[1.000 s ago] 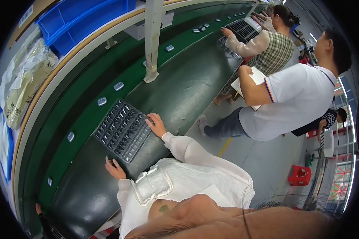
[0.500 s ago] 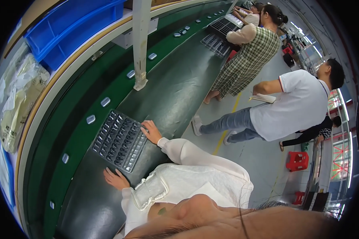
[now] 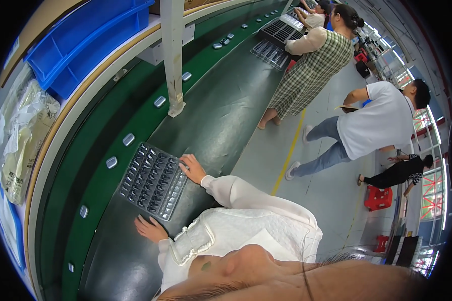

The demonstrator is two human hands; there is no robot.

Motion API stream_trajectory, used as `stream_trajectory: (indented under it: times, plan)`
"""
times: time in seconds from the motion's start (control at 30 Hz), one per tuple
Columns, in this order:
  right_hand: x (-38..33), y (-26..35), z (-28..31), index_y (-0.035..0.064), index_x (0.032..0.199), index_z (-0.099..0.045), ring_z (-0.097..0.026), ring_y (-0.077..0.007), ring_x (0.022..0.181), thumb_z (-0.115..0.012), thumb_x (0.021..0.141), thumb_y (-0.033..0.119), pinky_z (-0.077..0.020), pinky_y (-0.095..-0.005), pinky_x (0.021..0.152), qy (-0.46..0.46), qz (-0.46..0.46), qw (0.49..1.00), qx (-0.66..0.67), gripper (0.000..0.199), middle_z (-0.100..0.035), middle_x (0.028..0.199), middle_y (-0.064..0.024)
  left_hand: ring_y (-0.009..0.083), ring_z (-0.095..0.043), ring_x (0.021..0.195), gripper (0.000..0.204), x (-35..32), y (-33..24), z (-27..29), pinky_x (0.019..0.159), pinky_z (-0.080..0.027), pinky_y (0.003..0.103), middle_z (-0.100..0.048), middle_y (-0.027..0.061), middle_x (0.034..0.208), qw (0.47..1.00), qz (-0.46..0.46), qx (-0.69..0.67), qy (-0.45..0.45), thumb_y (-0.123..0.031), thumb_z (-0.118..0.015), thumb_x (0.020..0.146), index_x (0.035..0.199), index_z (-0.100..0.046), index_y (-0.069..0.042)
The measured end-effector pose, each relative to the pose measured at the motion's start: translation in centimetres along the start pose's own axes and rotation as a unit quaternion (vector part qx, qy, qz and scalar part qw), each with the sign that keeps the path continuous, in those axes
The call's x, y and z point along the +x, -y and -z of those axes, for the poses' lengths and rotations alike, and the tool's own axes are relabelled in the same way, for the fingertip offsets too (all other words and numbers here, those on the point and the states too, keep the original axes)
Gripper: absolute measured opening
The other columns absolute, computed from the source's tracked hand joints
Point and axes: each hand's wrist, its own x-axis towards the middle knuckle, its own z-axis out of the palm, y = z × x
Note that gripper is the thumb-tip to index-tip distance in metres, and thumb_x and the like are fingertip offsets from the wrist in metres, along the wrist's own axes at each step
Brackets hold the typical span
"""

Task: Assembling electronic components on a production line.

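The moulded parts tray (image 3: 153,181), a dark grey plastic sheet with rows of small pockets, lies flat on the dark green conveyor belt (image 3: 221,110), and everything here is placed from it.

Head view: the right hand (image 3: 192,168) rests on the tray's right edge, fingers loosely spread and bent, fingertips on the outer pockets; it pinches nothing that I can make out. The left hand (image 3: 149,229) lies just off the tray's near corner, palm down on the belt, fingers splayed and empty. Both forearms come in from below in white sleeves, elbows bent, the right reaching farther across than the left. By my reading the step in hand is steadying or checking the tray as it rides the belt; the next move would call for a firm hold on two opposite edges, since the thin sheet looks likely to flex if it is lifted by one side.

Beyond the tray's far side, small grey blocks (image 3: 128,139) sit in a line on the green side rail. A white post (image 3: 173,55) stands on the belt further up from the tray, and blue bins (image 3: 85,45) sit on the shelf beyond it. Further up the belt, another person in a checked dress (image 3: 314,70) works at similar trays (image 3: 270,51).
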Motion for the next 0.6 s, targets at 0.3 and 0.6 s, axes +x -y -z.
stream_trajectory:
  times: [0.3, 0.6]
  plan:
    - [0.1, -0.5, 0.4, 0.0006, 0.102, -0.052, -0.047, -0.0321, 0.1, -0.055, 0.086, 0.016, -0.0402, -0.0367, 0.086, 0.0, -0.001, 1.0, -0.002, 0.023, -0.05, 0.105, -0.0144, 0.0354, -0.038, 0.118, 0.042, 0.0, -0.7, 0.0, 0.099, -0.03, 0.047, -0.039, 0.0204, 0.129, 1.0, -0.006, 0.005, 0.005, -0.027, -0.041, 0.093, 0.126, -0.039, -0.001]
    - [-0.1, -0.9, -0.3, 0.0013, 0.103, -0.052, -0.046, -0.0322, 0.1, -0.055, 0.085, 0.016, -0.04, -0.0368, 0.086, 0.009, -0.006, 1.0, -0.01, 0.023, -0.049, 0.105, -0.0143, 0.0355, -0.038, 0.119, 0.042, 0.1, -0.8, 0.8, 0.1, -0.029, 0.047, -0.039, 0.0209, 0.13, 1.0, 0.003, 0.014, 0.02, -0.026, -0.042, 0.093, 0.126, -0.039, -0.001]
